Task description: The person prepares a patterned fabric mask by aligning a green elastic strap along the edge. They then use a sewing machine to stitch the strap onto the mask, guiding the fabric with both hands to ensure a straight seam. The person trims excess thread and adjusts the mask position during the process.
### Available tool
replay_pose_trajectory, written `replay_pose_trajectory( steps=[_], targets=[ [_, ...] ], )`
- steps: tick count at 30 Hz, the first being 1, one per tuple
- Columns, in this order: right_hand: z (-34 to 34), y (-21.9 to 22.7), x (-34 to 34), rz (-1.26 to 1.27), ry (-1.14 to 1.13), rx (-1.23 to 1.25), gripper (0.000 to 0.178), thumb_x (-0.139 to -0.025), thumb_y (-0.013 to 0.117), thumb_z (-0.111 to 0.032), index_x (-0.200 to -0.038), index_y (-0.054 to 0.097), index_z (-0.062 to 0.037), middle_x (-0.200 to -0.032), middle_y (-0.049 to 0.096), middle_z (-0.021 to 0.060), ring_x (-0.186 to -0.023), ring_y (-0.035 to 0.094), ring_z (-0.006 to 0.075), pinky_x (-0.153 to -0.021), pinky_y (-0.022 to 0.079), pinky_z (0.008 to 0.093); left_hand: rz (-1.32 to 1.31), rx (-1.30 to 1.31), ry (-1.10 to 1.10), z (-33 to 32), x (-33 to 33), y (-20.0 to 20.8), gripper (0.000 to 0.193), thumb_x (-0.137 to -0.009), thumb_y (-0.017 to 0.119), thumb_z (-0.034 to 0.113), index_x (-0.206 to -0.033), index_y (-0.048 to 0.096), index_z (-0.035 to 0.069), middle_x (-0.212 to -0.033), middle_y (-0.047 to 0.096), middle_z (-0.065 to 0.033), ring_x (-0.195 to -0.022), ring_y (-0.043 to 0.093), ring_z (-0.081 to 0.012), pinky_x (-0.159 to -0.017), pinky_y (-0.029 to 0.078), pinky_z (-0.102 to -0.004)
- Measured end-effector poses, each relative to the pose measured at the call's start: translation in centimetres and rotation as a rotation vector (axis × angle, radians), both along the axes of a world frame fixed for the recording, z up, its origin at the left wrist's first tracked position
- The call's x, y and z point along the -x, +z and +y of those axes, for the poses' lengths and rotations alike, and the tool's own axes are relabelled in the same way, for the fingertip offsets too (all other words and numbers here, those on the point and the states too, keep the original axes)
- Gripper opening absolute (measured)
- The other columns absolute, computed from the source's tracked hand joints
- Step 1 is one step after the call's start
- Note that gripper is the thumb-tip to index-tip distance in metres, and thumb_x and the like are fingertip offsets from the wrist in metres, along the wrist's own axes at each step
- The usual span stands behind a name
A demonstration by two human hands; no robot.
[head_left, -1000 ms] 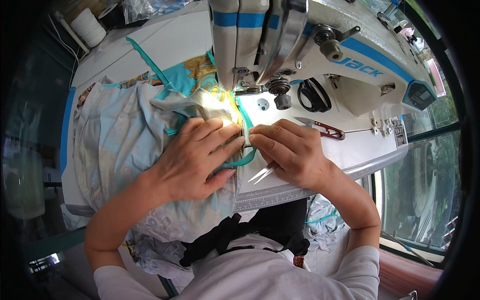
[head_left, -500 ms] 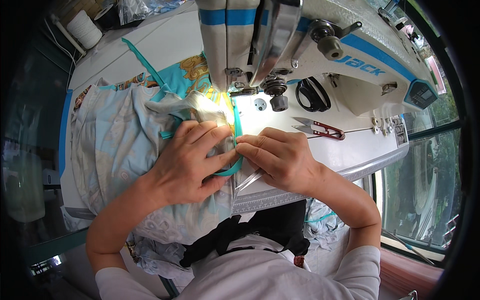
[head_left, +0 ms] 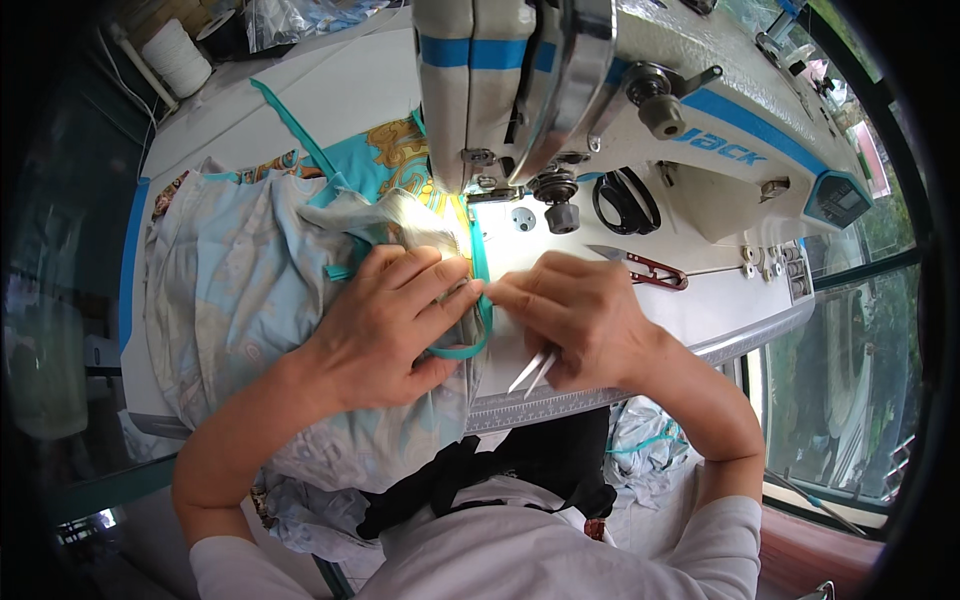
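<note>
My left hand [head_left: 385, 325] lies flat on a pale blue patterned fabric [head_left: 240, 290], pressing it down just in front of the sewing machine's presser foot [head_left: 480, 185]. My right hand [head_left: 580, 320] pinches the teal binding tape [head_left: 478, 270] at the fabric's edge, fingertips meeting those of the left hand. Metal tweezers [head_left: 532, 370] are tucked in the right hand, tips pointing toward me. The tape loops under the left fingers and runs up to the needle.
The white and blue sewing machine [head_left: 620, 90] fills the upper centre. Red-handled thread snips [head_left: 645, 268] lie on the white table [head_left: 700, 310] to the right. A spool of white thread [head_left: 180, 55] stands at the far left. More fabric hangs over my lap.
The view has drawn closer to the machine. Both hands shifted slightly left and toward me along the tape, staying on the fabric edge.
</note>
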State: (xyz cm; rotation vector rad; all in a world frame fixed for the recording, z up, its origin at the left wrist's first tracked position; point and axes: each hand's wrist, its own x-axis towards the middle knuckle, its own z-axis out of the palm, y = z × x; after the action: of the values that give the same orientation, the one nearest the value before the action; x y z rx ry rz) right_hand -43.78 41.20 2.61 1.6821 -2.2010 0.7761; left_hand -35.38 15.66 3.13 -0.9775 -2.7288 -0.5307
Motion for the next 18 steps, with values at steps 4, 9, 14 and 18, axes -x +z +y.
replay_pose_trajectory(
  steps=[4,9,14,18],
  targets=[
    [-0.3,0.4,1.8,0.095,-0.049,-0.123,0.054,-0.067,0.079,-0.010,-0.120,0.072,-0.0085,-0.100,0.067,0.0021,-0.086,0.068,0.0228,-0.060,0.054,0.0371,-0.005,0.000,0.004,0.2,0.2,0.1,0.067,-0.072,0.080,0.023,-0.133,0.069,-0.001,-0.141,0.059,-0.0164,-0.134,0.053,-0.0341,-0.113,0.039,-0.0509],
    [-0.2,-0.4,2.1,0.066,-0.013,-0.140,0.054,-0.070,0.080,-0.012,-0.122,0.071,-0.0097,-0.097,0.062,0.0013,-0.086,0.067,0.0229,-0.061,0.054,0.0363,0.062,-0.020,-0.026,0.0,0.7,0.3,0.062,-0.071,0.078,0.020,-0.128,0.070,-0.004,-0.144,0.061,-0.0209,-0.140,0.055,-0.0386,-0.123,0.035,-0.0589],
    [-0.7,-0.4,2.0,0.071,0.022,-0.107,0.048,-0.070,0.080,-0.012,-0.118,0.073,-0.0075,-0.096,0.061,0.0020,-0.087,0.068,0.0226,-0.062,0.055,0.0365,0.027,-0.120,-0.065,-0.7,1.2,-0.5,0.060,-0.070,0.077,0.016,-0.126,0.070,-0.004,-0.142,0.062,-0.0222,-0.135,0.059,-0.0421,-0.118,0.043,-0.0589],
    [-0.8,-0.3,1.7,0.065,0.016,-0.111,0.047,-0.070,0.079,-0.011,-0.116,0.073,-0.0071,-0.095,0.060,0.0022,-0.085,0.068,0.0224,-0.062,0.055,0.0364,0.033,-0.152,-0.064,-0.6,1.2,-0.6,0.059,-0.069,0.078,0.015,-0.124,0.070,-0.004,-0.141,0.062,-0.0219,-0.134,0.060,-0.0422,-0.115,0.046,-0.0570]
  ],
)
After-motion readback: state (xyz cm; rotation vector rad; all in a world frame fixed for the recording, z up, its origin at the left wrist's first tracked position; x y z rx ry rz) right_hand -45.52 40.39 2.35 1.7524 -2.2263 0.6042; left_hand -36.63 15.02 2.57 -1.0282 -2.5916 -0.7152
